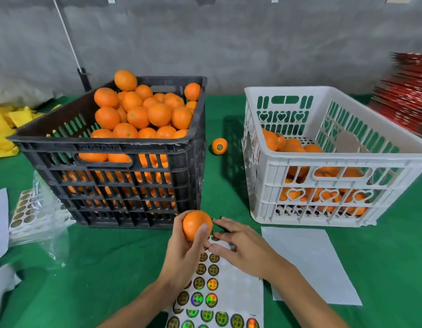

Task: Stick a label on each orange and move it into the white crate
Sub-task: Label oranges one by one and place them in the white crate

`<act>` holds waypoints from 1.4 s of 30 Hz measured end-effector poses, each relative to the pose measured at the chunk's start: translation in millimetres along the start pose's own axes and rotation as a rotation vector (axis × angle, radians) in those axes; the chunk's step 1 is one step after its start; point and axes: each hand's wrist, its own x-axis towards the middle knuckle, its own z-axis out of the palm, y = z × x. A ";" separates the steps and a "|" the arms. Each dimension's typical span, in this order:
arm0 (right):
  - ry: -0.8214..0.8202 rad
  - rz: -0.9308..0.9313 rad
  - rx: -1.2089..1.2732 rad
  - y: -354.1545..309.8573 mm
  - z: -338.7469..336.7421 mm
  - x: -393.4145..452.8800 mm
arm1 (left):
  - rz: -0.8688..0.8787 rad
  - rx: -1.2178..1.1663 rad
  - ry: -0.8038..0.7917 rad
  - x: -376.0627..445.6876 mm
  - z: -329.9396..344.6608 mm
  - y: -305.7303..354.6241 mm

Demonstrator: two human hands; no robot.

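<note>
Orange [196, 224], firm, round and likely a bit slick, is sitting cupped in the left hand [185, 254] just in front of the black crate [124, 147]; right hand [238, 245], fingers loosely spread and holding nothing, is reaching over the label sheet [217, 287].

We cannot read the print on the round stickers of the label sheet [212, 290], whose near end the bottom edge cuts off. The left hand [181, 254] hides its top corner. Lower oranges in the black crate [115, 147] show only through slats. The red stack [404, 100] at the desk's [115, 268] right edge is blurred and cropped.
</note>
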 end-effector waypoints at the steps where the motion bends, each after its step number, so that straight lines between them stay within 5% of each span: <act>1: 0.009 0.004 -0.009 -0.6 0.3 1.1 | -0.001 -0.005 -0.008 -0.2 -0.3 -1.3; 11: 0.205 0.173 0.481 -7.6 3.6 9.7 | -0.020 0.064 -0.041 -1.9 0.3 4.2; 18: 0.415 0.270 0.556 -15.0 0.3 9.9 | -0.015 0.152 -0.089 -1.3 1.3 9.1; 22: 0.641 0.142 0.486 -23.0 -3.2 3.3 | 0.027 0.282 -0.186 1.3 2.9 17.7; 28: 0.624 0.096 0.707 -37.2 -18.1 -8.7 | 0.073 0.277 -0.195 10.8 11.4 40.1; 34: 0.622 0.149 0.401 -59.6 -49.9 -9.5 | 0.217 0.257 -0.181 32.1 23.1 82.0; 42: 1.123 0.129 -0.197 -65.9 -161.8 -0.6 | 0.599 0.577 -0.236 90.1 49.3 200.0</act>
